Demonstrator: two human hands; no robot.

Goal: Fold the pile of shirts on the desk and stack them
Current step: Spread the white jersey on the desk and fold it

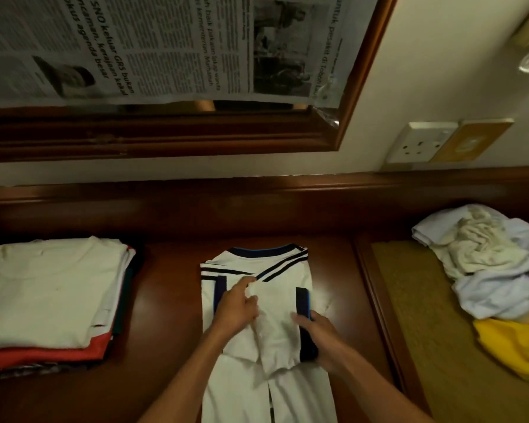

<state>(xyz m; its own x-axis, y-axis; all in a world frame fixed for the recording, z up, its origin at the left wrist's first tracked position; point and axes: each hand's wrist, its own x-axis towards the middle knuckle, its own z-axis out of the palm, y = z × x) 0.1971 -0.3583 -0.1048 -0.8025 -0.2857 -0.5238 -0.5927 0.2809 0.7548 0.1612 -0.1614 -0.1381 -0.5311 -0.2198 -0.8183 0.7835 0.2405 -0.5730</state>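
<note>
Your left hand (237, 303) is pressing down on the middle of the white jersey (283, 303), forefinger stretched toward the striped shoulder, the other fingers lying loosely bent on the cloth. Your right hand (316, 331) is gripping the jersey's right folded edge, fingers curled over the dark sleeve cuff. The jersey is lying collar-far on the wooden surface (171, 288), its sides turned inward, its hem running toward you. To the left, well apart, the folded stack (52, 288) is sitting. To the far right, the unfolded pile (495, 261) is lying crumpled on a tan mat (425, 315).
</note>
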